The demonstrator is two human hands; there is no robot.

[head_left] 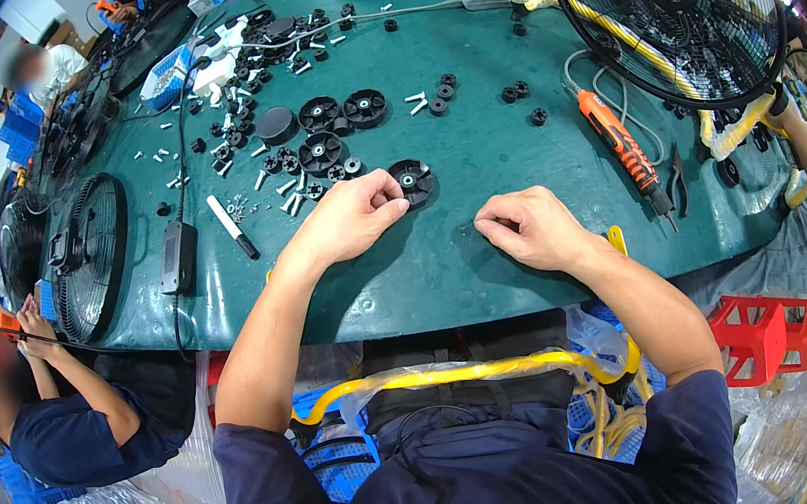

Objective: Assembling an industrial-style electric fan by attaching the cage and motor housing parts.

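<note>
Black spoked disc (413,180), on green table (501,139), just right of curled left hand (354,216), grip unclear; right hand (533,226) half-curled, hold unclear; step seemingly disc pick-up, next calling for a rim pinch.

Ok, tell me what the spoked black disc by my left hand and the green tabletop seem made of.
Spoked black disc: probably moulded plastic with a satin finish, judging by its thin spokes and dull sheen. Green tabletop: perhaps a rubber or vinyl covering, smooth and semi-glossy, since light glares softly off it.
</note>
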